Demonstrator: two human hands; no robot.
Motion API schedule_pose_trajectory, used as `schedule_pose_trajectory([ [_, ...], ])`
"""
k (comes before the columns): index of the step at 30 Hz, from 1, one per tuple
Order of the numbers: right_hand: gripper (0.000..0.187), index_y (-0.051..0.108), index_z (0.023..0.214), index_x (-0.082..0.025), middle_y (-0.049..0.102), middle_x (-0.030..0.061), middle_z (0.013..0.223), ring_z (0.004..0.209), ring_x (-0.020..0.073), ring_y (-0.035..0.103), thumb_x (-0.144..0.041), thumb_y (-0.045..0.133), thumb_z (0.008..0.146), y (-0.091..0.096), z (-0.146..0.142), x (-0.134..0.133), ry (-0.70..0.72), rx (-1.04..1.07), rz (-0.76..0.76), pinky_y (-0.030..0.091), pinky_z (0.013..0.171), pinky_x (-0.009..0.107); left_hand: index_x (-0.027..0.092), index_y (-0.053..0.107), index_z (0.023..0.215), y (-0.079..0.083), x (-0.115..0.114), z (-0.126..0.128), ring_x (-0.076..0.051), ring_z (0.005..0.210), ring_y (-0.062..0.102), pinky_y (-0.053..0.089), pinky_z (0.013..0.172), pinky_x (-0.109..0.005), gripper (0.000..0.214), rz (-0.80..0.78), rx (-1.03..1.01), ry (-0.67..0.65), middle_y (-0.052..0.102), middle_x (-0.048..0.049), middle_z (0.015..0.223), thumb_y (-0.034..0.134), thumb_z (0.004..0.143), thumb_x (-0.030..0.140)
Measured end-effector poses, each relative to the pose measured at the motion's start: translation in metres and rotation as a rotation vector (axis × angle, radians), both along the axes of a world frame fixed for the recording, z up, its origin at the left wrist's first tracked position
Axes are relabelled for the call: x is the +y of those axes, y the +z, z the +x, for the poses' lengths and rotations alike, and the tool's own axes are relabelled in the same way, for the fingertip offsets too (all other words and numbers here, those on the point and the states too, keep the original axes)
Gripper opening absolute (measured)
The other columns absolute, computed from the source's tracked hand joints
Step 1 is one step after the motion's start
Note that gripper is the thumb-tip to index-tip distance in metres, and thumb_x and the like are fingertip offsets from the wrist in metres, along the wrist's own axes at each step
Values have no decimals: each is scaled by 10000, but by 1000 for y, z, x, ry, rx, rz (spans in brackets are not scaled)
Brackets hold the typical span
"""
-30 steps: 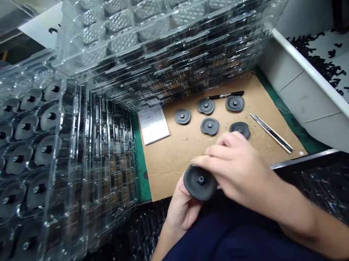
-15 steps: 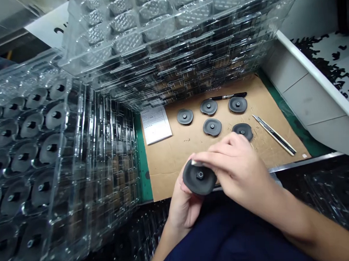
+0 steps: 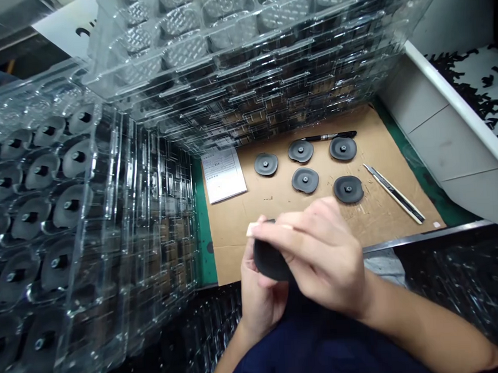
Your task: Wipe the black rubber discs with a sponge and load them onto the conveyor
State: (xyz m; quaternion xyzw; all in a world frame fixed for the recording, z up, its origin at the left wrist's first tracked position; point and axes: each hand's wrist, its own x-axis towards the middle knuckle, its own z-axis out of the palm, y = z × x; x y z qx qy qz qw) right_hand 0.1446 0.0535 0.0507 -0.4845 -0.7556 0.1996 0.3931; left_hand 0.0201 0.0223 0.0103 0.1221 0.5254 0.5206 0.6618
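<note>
A dark grey rubber disc (image 3: 269,260) is gripped from below by my left hand (image 3: 258,297), just above the front edge of a brown cardboard sheet (image 3: 251,220). My right hand (image 3: 319,255) lies across the disc's top, fingers pressed on its rim, and hides most of it. Several more discs lie on the cardboard beyond my hands, the nearest (image 3: 348,189) to the right and another (image 3: 305,180) in the middle.
Tall stacks of clear plastic trays rise at the left (image 3: 88,228), holding discs, and at the back (image 3: 246,58). A paper slip (image 3: 223,174), a black pen (image 3: 330,136) and a craft knife (image 3: 393,193) lie on the cardboard. A white bin (image 3: 458,114) stands right.
My right hand has slid left over the disc, so its face and centre hub are now covered. The disc has turned in my left hand.
</note>
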Motion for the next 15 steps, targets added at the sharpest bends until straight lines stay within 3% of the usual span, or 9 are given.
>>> schedule_pose_trajectory([
  [4, 267, 658, 1087, -221, 689, 25, 898, 746, 178, 497, -162, 499, 881, -4, -1, 2, -66, -142, -142, 316, 705, 353, 302, 655, 1067, -5, -1, 3, -78, 793, 630, 495, 684, -106, 533, 122, -42, 122, 692, 44, 961, 814, 567, 207],
  [9, 267, 644, 1104, -208, 686, 22, 965, 788, 162, 549, -173, 525, 868, -11, 0, 7, -4, 49, -6, 363, 760, 346, 294, 660, 1062, -9, -3, 5, -97, 867, 641, 502, 744, -124, 498, 162, -33, 162, 702, 22, 1000, 812, 588, 273],
  [12, 206, 674, 1012, -214, 685, 11, 877, 768, 146, 565, -189, 533, 864, -24, 13, 3, -43, 117, -258, 400, 726, 310, 341, 635, 1093, -7, -4, 0, -171, 1035, 622, 507, 830, -191, 555, 240, -31, 160, 668, 11, 1149, 817, 569, 321],
  [15, 220, 675, 1015, -210, 678, 32, 904, 745, 137, 585, -257, 508, 880, -57, 28, -9, -49, 177, -530, 442, 633, 258, 364, 615, 1119, -5, -5, -4, -221, 1108, 594, 490, 913, -277, 520, 273, -84, 134, 638, 1, 1215, 755, 622, 421],
])
